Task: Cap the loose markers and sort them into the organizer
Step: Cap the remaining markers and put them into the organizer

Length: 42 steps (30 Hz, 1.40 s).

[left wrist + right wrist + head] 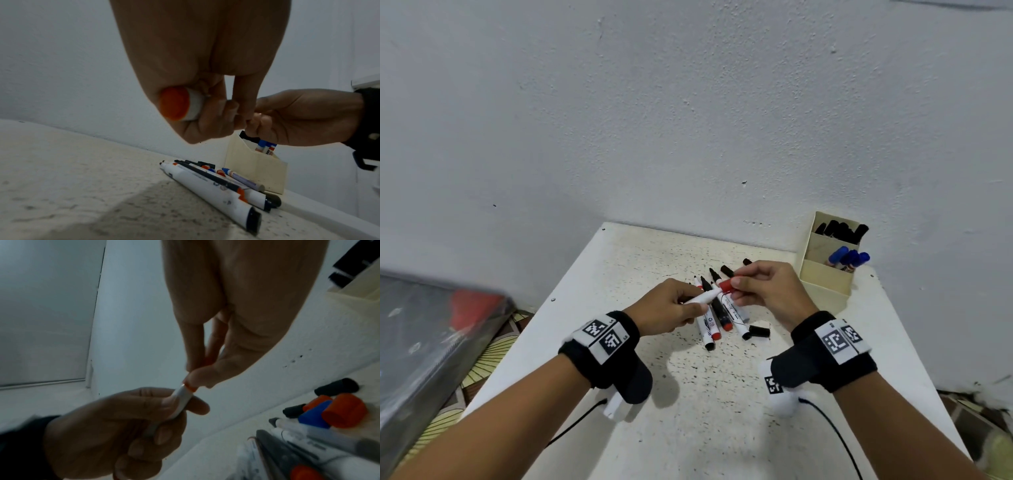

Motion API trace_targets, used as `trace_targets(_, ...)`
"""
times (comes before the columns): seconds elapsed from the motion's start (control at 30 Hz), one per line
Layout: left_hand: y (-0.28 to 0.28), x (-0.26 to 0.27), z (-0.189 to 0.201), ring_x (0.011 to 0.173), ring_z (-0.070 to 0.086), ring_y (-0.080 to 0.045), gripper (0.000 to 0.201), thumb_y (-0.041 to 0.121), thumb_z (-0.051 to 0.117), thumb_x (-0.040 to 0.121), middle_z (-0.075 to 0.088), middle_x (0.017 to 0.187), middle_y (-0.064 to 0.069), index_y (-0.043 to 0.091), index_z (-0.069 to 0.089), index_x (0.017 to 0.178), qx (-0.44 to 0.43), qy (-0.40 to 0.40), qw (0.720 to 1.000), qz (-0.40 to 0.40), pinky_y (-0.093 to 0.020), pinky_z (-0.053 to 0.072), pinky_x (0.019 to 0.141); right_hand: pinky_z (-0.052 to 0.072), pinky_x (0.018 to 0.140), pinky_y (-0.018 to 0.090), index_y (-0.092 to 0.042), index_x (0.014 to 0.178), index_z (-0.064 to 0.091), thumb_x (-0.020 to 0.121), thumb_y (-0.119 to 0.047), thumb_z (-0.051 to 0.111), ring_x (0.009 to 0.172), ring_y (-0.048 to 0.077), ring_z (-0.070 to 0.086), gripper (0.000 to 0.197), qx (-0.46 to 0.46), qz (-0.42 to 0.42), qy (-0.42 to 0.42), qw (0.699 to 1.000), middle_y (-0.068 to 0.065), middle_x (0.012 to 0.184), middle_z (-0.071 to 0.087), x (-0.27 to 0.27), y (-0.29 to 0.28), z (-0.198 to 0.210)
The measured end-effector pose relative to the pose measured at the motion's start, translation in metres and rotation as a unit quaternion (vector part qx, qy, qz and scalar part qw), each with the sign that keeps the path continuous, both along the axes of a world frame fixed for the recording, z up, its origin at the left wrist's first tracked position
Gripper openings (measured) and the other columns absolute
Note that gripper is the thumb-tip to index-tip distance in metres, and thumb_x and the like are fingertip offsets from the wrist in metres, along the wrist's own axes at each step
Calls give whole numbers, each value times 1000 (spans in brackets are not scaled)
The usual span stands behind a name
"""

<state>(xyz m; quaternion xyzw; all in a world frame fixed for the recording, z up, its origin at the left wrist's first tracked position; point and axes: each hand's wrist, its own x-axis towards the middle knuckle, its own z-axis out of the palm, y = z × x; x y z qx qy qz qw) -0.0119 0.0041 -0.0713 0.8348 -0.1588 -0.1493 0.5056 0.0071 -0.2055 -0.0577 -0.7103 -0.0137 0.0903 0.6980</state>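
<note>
My left hand [674,308] grips the white barrel of a red marker [702,297] above the table; its red end plug [174,104] shows in the left wrist view. My right hand [760,287] pinches a red cap [726,285] that sits on the marker's tip, also seen as the red cap [190,387] in the right wrist view. Under my hands lies a pile of loose markers [722,318], several uncapped, with a black cap [759,331] beside them. The cream organizer [828,270] stands at the back right.
The organizer holds black markers [842,231] in its rear slot and blue markers [849,258] in the middle slot. Loose red, blue and black caps [329,410] lie by the pile. The white table [705,411] meets a wall behind. A dark case [431,342] lies at left.
</note>
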Motion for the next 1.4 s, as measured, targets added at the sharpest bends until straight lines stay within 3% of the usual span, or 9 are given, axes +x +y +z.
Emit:
trace_targets(0.17,-7,2,-2,42,46,2,27,14,61,92,54,58,6,27,58,68,52,-44,998,2,-9,33,46,58,56,25,12,100,60,79,4,71,57,21,66,25,-6,-4,6,1000,20,77,70,-7,18,-10)
trace_targets(0.33,-3,5,-6,47,44,0,28,18,63,91,54,58,10,28,57,65,80,-74,994,3,-14,33,51,58,56,26,11,99,61,79,3,71,59,23,66,24,-12,-7,3,1000,27,84,69,-7,22,-9)
trace_targets(0.53,-1,6,-5,52,45,-8,17,18,62,91,54,60,6,8,65,78,94,-84,992,4,-20,34,54,57,56,26,11,98,61,78,4,72,57,22,66,24,-15,-13,2,1000,24,80,69,-5,23,-8)
trace_targets(0.7,3,3,3,46,43,-6,24,17,58,94,50,57,6,19,57,70,42,-23,999,-13,-18,34,46,57,57,24,5,94,65,79,8,68,56,17,66,16,-3,20,-12,1000,15,73,71,-1,15,0)
trace_targets(0.8,12,2,4,45,40,-9,27,17,56,95,49,53,7,18,57,68,24,9,1000,-8,-19,32,44,55,59,25,-2,94,65,82,4,67,60,16,64,13,-37,-68,-20,997,15,81,72,13,-4,1)
trace_targets(0.9,21,5,1,43,40,-8,20,16,57,95,51,57,1,6,61,78,51,16,999,8,-19,32,43,52,53,23,0,95,67,83,-1,69,59,15,61,12,-205,-134,-16,969,14,83,70,28,-25,-12)
trace_targets(1.03,25,8,-4,43,39,-8,23,16,58,94,52,56,1,12,59,72,47,30,998,27,-19,32,42,43,41,17,-5,87,65,85,-1,67,48,10,57,4,-368,-44,81,925,12,78,63,36,-32,-32)
trace_targets(1.23,19,9,-8,44,41,-8,23,16,57,95,51,55,6,15,58,72,29,-1,998,54,-18,33,44,44,73,27,-18,124,58,78,-29,74,100,22,59,50,-546,7,-18,838,7,124,51,57,-15,-42)
trace_targets(1.4,22,6,-8,43,42,-2,22,15,56,95,50,56,5,8,60,75,14,-22,997,71,-12,33,44,55,74,34,-15,98,62,69,-31,78,85,20,63,36,-597,44,14,801,4,97,63,64,-3,-33)
